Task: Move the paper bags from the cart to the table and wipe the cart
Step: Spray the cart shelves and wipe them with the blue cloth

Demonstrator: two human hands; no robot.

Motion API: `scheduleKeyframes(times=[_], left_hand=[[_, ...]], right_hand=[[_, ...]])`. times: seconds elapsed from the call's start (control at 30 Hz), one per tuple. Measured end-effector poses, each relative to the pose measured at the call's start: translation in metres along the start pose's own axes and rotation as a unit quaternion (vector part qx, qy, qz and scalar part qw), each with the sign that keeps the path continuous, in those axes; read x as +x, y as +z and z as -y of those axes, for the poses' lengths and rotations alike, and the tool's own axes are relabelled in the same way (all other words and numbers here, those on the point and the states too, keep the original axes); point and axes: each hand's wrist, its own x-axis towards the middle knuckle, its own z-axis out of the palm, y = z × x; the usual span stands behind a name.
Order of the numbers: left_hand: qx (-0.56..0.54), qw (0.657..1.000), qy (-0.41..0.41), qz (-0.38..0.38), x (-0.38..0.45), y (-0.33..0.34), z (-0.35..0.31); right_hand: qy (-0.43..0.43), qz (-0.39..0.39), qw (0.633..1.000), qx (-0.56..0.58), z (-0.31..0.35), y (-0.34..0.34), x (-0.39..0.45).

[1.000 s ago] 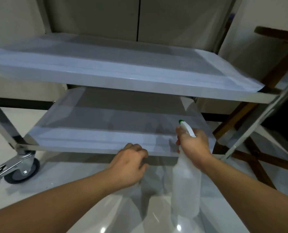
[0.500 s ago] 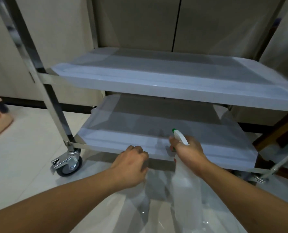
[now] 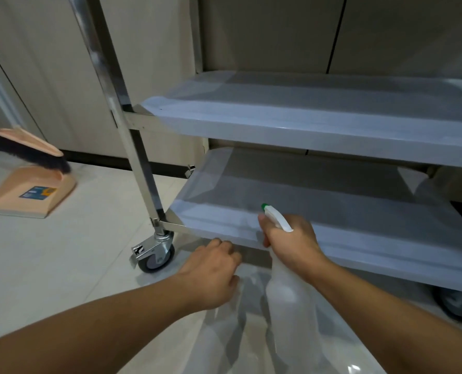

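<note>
Directly ahead of both hands, the stainless-steel cart's lower shelf [image 3: 318,201] runs lengthwise left to right. Nearest its front edge, the right hand [image 3: 291,242] grips a translucent white spray bottle [image 3: 289,298], nozzle aimed at it; the left hand [image 3: 211,273] is curled beside it, contents hidden.

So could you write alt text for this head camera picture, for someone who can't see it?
A person's right hand grips a clear spray bottle aimed at the lower shelf of a steel cart, while the left hand, fingers curled, holds a thin clear plastic sheet. A brush and dustpan lie on the floor to the left.
</note>
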Motion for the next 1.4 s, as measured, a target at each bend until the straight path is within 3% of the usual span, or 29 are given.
scheduleKeyframes(times=[0.3, 0.67, 1.4], left_hand=[[-0.009, 0.998, -0.058, 0.011, -0.01, 0.005, 0.034], [-0.018, 0.998, -0.054, 0.001, 0.006, 0.001, 0.013], [-0.067, 0.995, 0.04, -0.065, 0.061, -0.009, -0.086]], right_hand=[[-0.024, 0.047, 0.998, 0.015, 0.01, 0.024, -0.007], [-0.002, 0.06, 0.997, 0.052, 0.014, 0.023, -0.005], [0.06, -0.061, 0.996, 0.004, -0.044, -0.091, 0.0]])
